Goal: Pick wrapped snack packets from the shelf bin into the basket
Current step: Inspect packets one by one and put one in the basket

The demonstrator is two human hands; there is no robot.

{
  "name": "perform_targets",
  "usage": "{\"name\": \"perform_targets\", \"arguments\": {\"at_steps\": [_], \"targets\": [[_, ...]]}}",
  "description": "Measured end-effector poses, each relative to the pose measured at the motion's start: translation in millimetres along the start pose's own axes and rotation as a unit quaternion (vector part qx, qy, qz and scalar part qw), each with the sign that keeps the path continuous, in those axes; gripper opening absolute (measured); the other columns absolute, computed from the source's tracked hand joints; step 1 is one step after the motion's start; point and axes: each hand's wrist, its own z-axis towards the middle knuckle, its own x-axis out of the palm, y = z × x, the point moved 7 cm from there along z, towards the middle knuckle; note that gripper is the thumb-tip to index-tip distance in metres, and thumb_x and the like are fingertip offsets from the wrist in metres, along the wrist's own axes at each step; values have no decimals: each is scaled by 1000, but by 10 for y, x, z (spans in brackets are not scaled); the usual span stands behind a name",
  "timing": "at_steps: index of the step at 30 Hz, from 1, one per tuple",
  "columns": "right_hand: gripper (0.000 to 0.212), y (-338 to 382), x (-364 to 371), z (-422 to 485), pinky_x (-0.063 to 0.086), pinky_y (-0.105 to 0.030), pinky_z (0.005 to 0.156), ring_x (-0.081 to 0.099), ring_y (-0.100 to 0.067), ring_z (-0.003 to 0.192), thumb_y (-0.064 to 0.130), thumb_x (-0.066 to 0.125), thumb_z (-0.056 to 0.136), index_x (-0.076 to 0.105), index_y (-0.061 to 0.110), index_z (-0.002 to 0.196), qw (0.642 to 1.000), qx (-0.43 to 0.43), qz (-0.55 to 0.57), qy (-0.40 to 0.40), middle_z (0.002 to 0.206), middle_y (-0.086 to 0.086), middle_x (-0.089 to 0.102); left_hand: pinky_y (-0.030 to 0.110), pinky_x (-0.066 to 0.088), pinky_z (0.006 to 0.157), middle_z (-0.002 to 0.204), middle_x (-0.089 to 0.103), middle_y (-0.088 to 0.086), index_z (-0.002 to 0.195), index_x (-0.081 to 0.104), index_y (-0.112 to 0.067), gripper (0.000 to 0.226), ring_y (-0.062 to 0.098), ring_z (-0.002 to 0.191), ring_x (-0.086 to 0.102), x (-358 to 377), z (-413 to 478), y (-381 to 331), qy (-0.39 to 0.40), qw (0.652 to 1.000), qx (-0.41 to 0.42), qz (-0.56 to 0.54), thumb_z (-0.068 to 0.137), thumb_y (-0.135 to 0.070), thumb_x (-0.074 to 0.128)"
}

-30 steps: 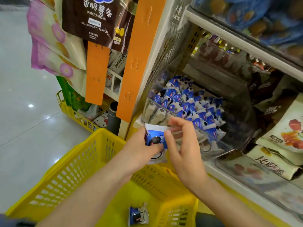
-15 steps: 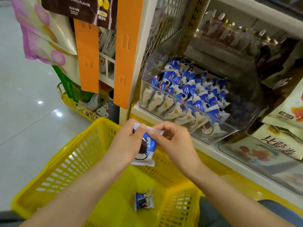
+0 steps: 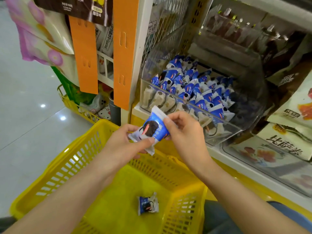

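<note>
On the right and upper frame, shelf (image 3: 138,65) with white upright and ledges; orange strips (image 3: 124,53) down its left face, large snack bags (image 3: 290,146) on the ledge at far right.

Low in frame, yellow basket (image 3: 55,168): slatted walls, open top, directly beneath both hands.

On the shelf ledge just above and behind the basket's far rim, clear bin (image 3: 248,115), heaped with blue-and-white packets (image 3: 199,92).

Over the basket, left hand (image 3: 125,144): thumb pressed across the lower crimped end of one packet, fingers curled behind it. Alongside, right hand (image 3: 184,132): thumb and forefinger pinched on the upper crimped end, other fingers loosely curled.

Between the two, held packet (image 3: 152,128), in the air in front of the bin and above the basket's far rim, touching neither. Long axis on a steep diagonal, lower left to upper right; upper end pointing toward the bin, lower end toward the basket. Printed face, blue with a dark round biscuit, turned to the camera.

On the basket floor, near the right wall, second packet (image 3: 148,203), loose and crumpled; long axis hard to read.
</note>
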Motion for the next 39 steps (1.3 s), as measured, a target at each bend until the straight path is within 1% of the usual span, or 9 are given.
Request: {"name": "perform_targets", "arguments": {"at_steps": [5,9,11,13,15,19,23,29,39], "targets": [[12,-193,51,-1,57,-23,57,59,-11,61,7,49,94,51,12,83,979,154,123,49,77,-11,61,21,55,65,79,73,-3,96,64,-16,11,6,70,67,-183,38,-73,-66,991,34,-109,86,-14,60],[16,-256,193,-106,59,-30,69,62,-14,76,3,51,92,48,9,107,969,188,96,126,90,-13,61,31,55,75,88,71,6,97,69,-10,14,17,83,65,-303,64,-129,-130,987,88,-28,89,-14,57],[39,-236,195,-127,51,-29,87,58,-10,94,8,58,89,40,16,123,982,126,-41,137,110,0,58,30,53,78,86,69,5,92,67,-11,11,18,83,64,-315,59,-206,-150,977,142,57,89,-15,57],[59,-130,194,-146,39,-21,98,47,-4,111,16,63,86,32,20,135,983,30,-124,130,121,9,46,13,46,69,78,64,-5,86,65,-17,8,5,74,60,-274,6,-326,-163,950,215,158,88,-16,58],[53,-27,226,-182,36,-17,99,44,0,115,24,64,86,38,23,133,983,-28,-122,137,124,11,47,14,42,65,77,60,-10,81,63,-20,8,1,73,56,-192,-67,-408,-151,920,279,230,87,-15,59],[25,63,220,-188,40,-8,82,53,3,94,29,61,87,58,22,111,981,-81,-127,123,103,10,62,20,42,66,77,52,-14,81,59,-27,13,4,77,53,-10,-146,-430,-101,882,336,314,86,-16,59],[13,17,172,-161,51,-26,70,61,-2,78,35,59,87,61,24,96,984,-53,-126,116,84,9,67,10,41,66,77,55,-14,81,62,-25,11,-1,79,54,-9,-110,-409,-100,902,323,267,86,-15,61],[10,-72,176,-158,55,-46,66,66,-13,76,29,57,90,59,24,81,993,17,-33,115,80,0,67,8,41,58,73,61,-12,77,59,-23,13,-6,69,56,-17,16,-282,-72,946,253,190,89,-17,57],[7,257,120,-238,51,-37,64,55,-8,76,23,60,88,60,17,87,958,-187,-207,63,85,10,54,10,37,47,59,56,-9,73,59,-20,17,-3,50,50,27,99,-176,-46,964,209,156,90,-19,55]]}}
